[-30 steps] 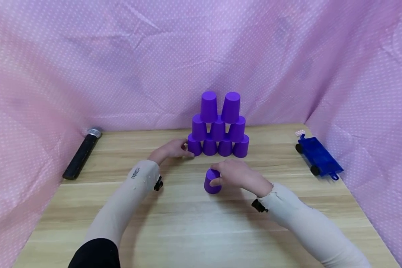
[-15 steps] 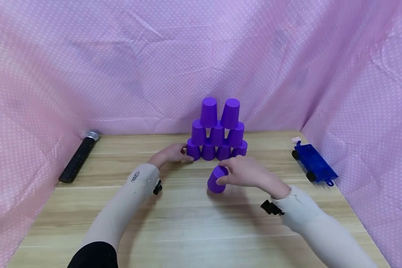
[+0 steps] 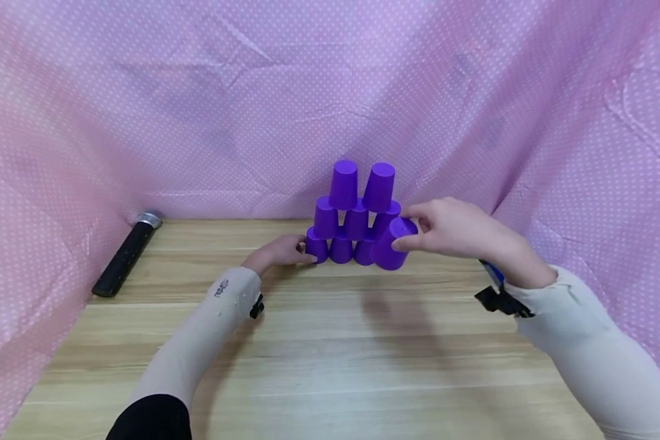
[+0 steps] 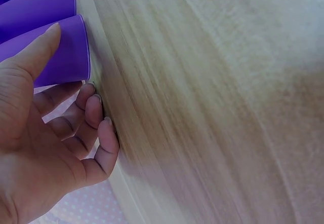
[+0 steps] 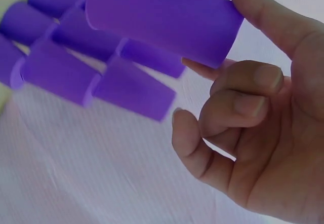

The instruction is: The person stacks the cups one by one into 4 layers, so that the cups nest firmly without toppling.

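Observation:
My right hand [image 3: 456, 229] pinches a purple cup [image 3: 392, 245] near its closed end between thumb and index finger. That cup is upside down, slightly tilted, in the air before the right side of a pyramid of purple cups, hiding part of it. In the pyramid, two upside-down cups [image 3: 344, 185] form the top row, three the middle row, and several the bottom row. My left hand [image 3: 282, 250] holds the bottom row's leftmost cup [image 4: 66, 49]; its thumb lies on the cup's side and its other fingers curl at the far side.
A black microphone [image 3: 123, 260] with a silver head lies on the wooden table [image 3: 308, 366] at the left. My right forearm mostly hides a blue toy cart [image 3: 493, 273]. Pink dotted cloth [image 3: 242, 122] hangs behind and at both sides.
My right hand has lifted the single cup from the table and carried it up and right toward the pyramid. The left hand stays at the bottom-left cup.

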`<act>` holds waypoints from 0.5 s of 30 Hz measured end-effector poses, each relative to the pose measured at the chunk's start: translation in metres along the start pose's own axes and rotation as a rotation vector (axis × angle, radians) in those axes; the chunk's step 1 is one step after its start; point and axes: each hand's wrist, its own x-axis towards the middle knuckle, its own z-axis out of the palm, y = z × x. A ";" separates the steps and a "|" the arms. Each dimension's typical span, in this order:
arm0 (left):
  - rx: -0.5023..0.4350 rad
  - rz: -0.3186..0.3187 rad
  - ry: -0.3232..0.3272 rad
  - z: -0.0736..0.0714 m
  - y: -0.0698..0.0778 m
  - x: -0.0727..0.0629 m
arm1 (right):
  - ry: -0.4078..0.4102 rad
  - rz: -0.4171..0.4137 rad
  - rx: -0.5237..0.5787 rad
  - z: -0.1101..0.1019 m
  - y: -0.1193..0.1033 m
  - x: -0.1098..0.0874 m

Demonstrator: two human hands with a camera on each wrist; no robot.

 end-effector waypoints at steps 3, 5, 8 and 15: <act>0.001 -0.006 0.000 -0.001 0.000 0.000 | 0.002 0.017 0.003 -0.017 0.002 0.002; 0.004 0.002 0.001 -0.001 0.001 -0.001 | 0.002 0.027 0.001 -0.026 0.003 0.003; 0.013 0.015 0.005 -0.002 0.001 -0.001 | -0.004 0.037 -0.010 -0.038 0.004 0.007; 0.009 0.025 0.012 -0.001 0.003 -0.003 | -0.034 0.060 -0.021 -0.061 0.001 0.018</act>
